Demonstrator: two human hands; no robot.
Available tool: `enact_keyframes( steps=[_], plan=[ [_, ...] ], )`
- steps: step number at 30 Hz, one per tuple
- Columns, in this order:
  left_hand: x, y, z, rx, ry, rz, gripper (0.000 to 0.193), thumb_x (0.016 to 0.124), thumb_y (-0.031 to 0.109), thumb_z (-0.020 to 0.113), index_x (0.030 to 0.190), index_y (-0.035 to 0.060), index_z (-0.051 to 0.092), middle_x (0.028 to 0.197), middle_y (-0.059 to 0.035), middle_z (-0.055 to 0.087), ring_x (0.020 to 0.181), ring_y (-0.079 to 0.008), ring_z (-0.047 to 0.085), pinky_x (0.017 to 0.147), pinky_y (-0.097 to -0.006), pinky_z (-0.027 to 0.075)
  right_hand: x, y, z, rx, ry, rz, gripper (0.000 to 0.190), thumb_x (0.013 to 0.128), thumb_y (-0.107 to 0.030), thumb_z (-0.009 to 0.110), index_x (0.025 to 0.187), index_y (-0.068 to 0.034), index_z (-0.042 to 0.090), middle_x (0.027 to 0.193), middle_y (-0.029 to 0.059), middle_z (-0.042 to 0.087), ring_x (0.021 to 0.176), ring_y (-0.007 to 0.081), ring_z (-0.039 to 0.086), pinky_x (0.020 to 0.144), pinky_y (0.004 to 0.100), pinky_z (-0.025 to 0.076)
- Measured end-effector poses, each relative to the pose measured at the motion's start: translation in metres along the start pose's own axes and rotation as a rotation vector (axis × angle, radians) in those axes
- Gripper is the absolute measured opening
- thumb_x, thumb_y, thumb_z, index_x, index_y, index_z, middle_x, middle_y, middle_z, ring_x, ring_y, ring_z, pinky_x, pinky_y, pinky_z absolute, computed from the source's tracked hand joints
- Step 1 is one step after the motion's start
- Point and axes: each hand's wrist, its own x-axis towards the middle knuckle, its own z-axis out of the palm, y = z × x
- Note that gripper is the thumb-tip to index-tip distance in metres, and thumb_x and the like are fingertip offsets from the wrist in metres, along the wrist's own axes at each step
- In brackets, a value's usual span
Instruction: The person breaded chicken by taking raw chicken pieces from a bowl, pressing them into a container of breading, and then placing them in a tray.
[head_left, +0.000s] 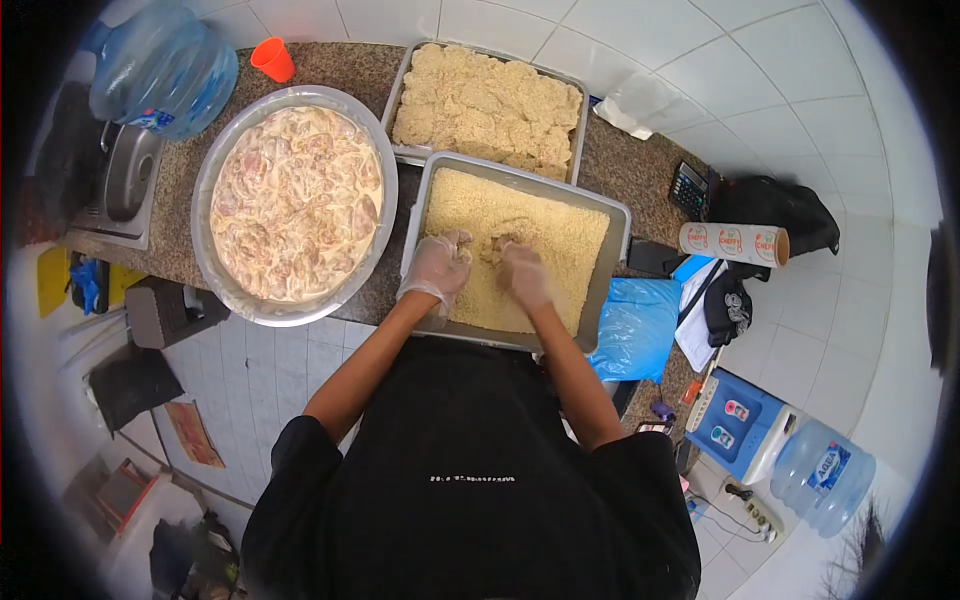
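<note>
A grey tray (616, 225) filled with yellowish breadcrumbs (551, 214) lies in front of me. Both my hands wear clear plastic gloves. My left hand (437, 268) is over the tray's left side, its fingers curled and crumbs on the fingertips. Further right, my right hand (525, 276) is blurred, with its fingertips down in the crumbs at a small hollow. Whether either hand grips a piece is hidden. To the left stands a large round basin (201, 217) holding raw meat pieces, apparently chicken, in creamy batter (296, 202). Behind the crumb tray, a second tray (581, 124) is heaped with crumb-coated pieces (487, 105).
An orange cup (273, 60) and a big blue water bottle (169, 71) stand at the back left, near a steel sink (131, 176). Right of the crumb tray lie a blue plastic bag (637, 326), a cardboard roll (735, 244) and a calculator (688, 189). The granite counter (626, 172) meets a tiled wall.
</note>
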Motion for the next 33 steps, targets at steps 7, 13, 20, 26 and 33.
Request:
enact_keyframes(
  steps=[7,13,20,26,33],
  plan=[
    [-0.009,-0.025,0.010,-0.002,0.080,0.100,0.036,0.075,0.018,0.060,0.109,0.0042,0.063,0.090,-0.0242,0.066,0.086,-0.0391,0.064,0.079,-0.0432,0.050,-0.013,0.037,-0.065,0.474,-0.074,-0.214,0.030,0.082,-0.021,0.059,0.109,-0.009,0.066,0.101,0.0170,0.065,0.090,0.0302,0.062,0.078,0.0407,0.050],
    [-0.015,-0.002,0.015,0.375,-0.122,0.004,0.044,0.080,0.023,0.053,0.112,-0.0061,0.061,0.104,-0.0280,0.064,0.098,-0.0408,0.062,0.088,-0.0439,0.049,-0.043,0.084,-0.043,0.466,-0.022,0.259,0.028,0.088,-0.021,0.054,0.110,-0.006,0.064,0.109,0.0197,0.065,0.094,0.0308,0.064,0.084,0.0406,0.050],
    [-0.014,0.026,0.056,0.306,-0.416,-0.062,0.043,0.080,0.027,0.055,0.109,-0.0031,0.064,0.105,-0.0301,0.063,0.098,-0.0421,0.062,0.087,-0.0457,0.049,-0.103,0.064,0.018,-0.070,-0.330,-0.077,0.031,0.093,-0.026,0.044,0.113,-0.009,0.061,0.110,0.0245,0.063,0.104,0.0415,0.058,0.091,0.0455,0.045],
    [0.002,0.046,0.060,-0.090,-0.188,0.096,0.039,0.074,0.023,0.057,0.104,-0.0009,0.063,0.092,-0.0311,0.064,0.088,-0.0443,0.063,0.081,-0.0465,0.049,-0.051,0.075,0.006,-0.418,-0.258,0.351,0.031,0.090,-0.022,0.044,0.110,-0.009,0.063,0.106,0.0173,0.063,0.099,0.0352,0.059,0.092,0.0423,0.045],
    [0.012,-0.011,0.025,0.025,0.020,0.102,0.036,0.073,0.015,0.058,0.106,0.0013,0.063,0.095,-0.0272,0.065,0.090,-0.0405,0.064,0.080,-0.0406,0.050,-0.009,-0.017,-0.033,-0.089,0.019,0.079,0.041,0.091,-0.033,0.045,0.123,-0.009,0.055,0.120,0.0165,0.053,0.112,0.0349,0.048,0.093,0.0519,0.038]
  ],
)
